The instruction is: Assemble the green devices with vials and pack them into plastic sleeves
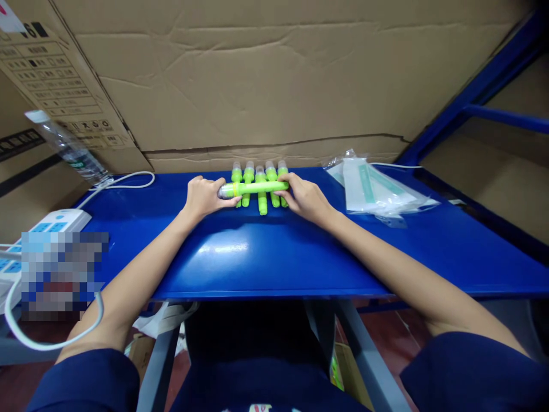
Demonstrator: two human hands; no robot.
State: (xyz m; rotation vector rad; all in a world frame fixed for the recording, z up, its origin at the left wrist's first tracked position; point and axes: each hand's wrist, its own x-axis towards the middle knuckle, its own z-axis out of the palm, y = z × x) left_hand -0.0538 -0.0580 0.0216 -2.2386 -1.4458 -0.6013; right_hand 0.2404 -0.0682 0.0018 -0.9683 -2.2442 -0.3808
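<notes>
A lime-green flashlight-like stick [263, 187] with a clear end and a yellow ring lies level between my hands. My left hand [206, 195] grips its clear end on the left, fingers behind and thumb in front. At the right tip, the fingers and thumb of my right hand [306, 197] pinch the green end. Just behind and beneath it, several matching green sticks [262, 204] lie side by side on the blue table [266, 257], their clear ends pointing away from me. The held stick partly covers them.
Flat clear plastic bags [373, 189] with white and green contents lie at the right. Leftward are a white power strip [64, 220], a white cable [55, 346] and a leaning clear bottle [71, 149]. Cardboard [266, 86] walls the back; a blue frame bar [472, 86] rises right.
</notes>
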